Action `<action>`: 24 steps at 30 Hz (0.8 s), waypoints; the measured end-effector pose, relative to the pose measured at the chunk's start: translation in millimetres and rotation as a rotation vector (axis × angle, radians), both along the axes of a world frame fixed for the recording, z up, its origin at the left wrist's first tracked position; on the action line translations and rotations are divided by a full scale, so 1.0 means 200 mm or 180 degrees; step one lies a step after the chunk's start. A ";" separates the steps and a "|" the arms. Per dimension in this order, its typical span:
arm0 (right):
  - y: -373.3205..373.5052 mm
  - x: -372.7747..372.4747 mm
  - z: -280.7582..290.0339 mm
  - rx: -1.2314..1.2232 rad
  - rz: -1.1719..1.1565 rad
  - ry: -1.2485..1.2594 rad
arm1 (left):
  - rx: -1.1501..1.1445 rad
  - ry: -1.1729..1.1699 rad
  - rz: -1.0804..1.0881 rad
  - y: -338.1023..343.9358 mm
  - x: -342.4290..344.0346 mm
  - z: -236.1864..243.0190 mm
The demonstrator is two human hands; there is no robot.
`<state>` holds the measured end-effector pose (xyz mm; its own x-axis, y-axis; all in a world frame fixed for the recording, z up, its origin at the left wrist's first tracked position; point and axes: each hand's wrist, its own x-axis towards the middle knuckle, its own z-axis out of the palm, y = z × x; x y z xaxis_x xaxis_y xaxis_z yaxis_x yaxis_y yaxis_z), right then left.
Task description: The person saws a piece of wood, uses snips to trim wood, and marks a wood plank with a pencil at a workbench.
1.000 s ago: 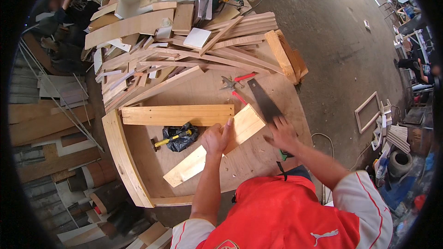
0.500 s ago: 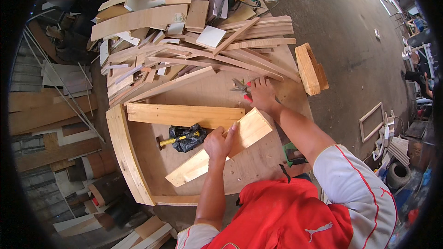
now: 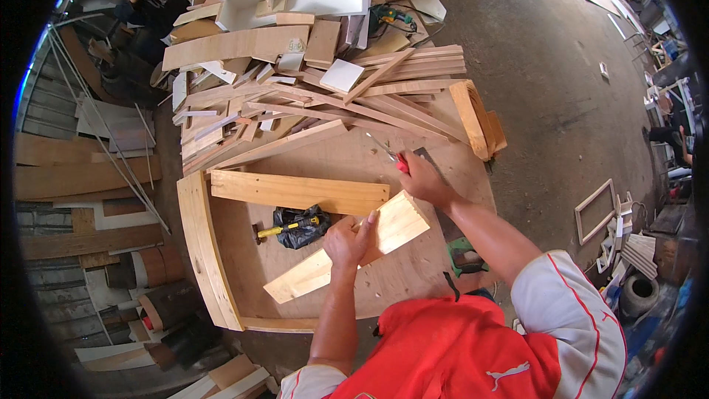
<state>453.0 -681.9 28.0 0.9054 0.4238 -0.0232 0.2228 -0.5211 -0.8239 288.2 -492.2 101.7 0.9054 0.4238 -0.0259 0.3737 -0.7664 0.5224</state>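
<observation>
My left hand is closed around a pale wooden board, which lies slanted across the plywood tabletop. Beyond the board's far right end, my right hand grips red-handled pliers. Their metal jaws point up and left, away from the board. A yellow-handled hammer rests on a black plastic bag left of my left hand. Just behind these lies another plank. Beside my right hand a dark flat strip is partly hidden.
Loose wood strips and offcuts crowd the far half of the table. A wooden block piece stands at the right edge. A long plank borders the left side. A green tool sits near my right forearm. Another person is at far left.
My right hand has lifted the pliers; their jaws, spread before, now look closer together. The board has shifted slightly, with my left hand still on it.
</observation>
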 end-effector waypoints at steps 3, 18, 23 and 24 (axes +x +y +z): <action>-0.17 -0.23 0.14 0.0168 -0.0308 0.0436 | -0.0050 -0.0061 -0.0015 -0.05 -0.02 0.05; -1.06 -1.05 0.99 0.2275 -0.0962 0.0505 | -0.0232 -0.0978 -0.0757 -0.77 -0.28 0.57; -1.31 -1.35 1.11 0.2039 -0.0813 -0.0101 | -0.1467 -0.1340 -0.1217 -1.10 -0.43 0.67; -1.36 -1.42 1.12 0.1852 -0.0761 -0.0182 | -0.1389 -0.1431 -0.1281 -1.17 -0.47 0.70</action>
<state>168.6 -953.1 251.6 0.9697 0.1383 0.2015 0.2078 -0.0322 -0.9776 193.5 -725.9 242.2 0.9514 0.0931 0.2937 -0.2138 -0.4868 0.8469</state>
